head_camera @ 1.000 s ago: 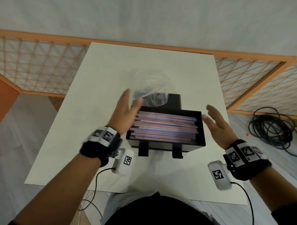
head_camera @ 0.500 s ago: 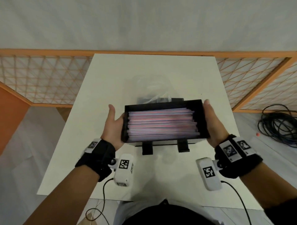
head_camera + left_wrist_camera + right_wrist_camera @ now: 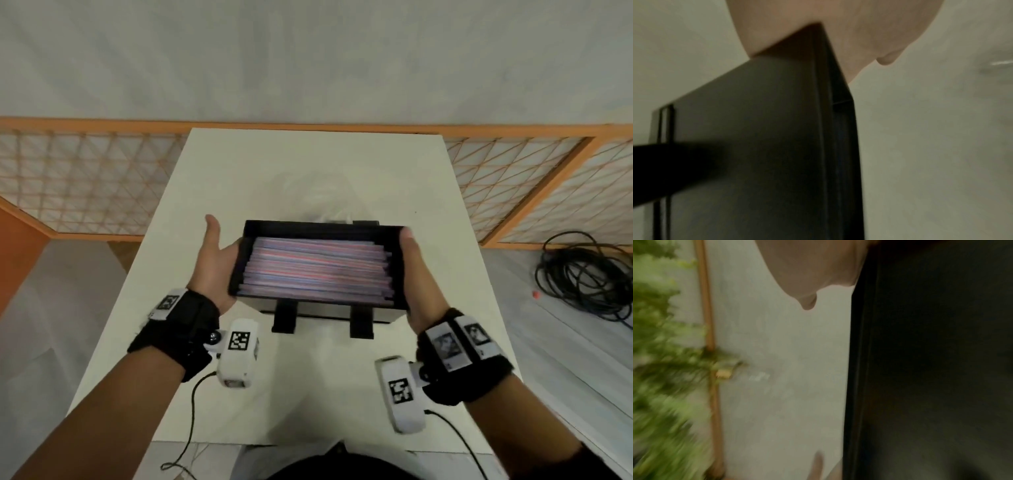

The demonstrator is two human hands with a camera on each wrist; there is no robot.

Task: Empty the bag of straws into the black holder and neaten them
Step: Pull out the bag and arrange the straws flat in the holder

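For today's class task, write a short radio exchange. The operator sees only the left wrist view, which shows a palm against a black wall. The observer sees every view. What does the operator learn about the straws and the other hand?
Operator: I see my left hand against a black holder and nothing else. Is anything inside it?
Observer: Yes. The head view shows pink and blue straws lying lengthwise, filling it.
Operator: Is anything on the far end?
Observer: The right hand presses against the right end, with its thumb along the rim.
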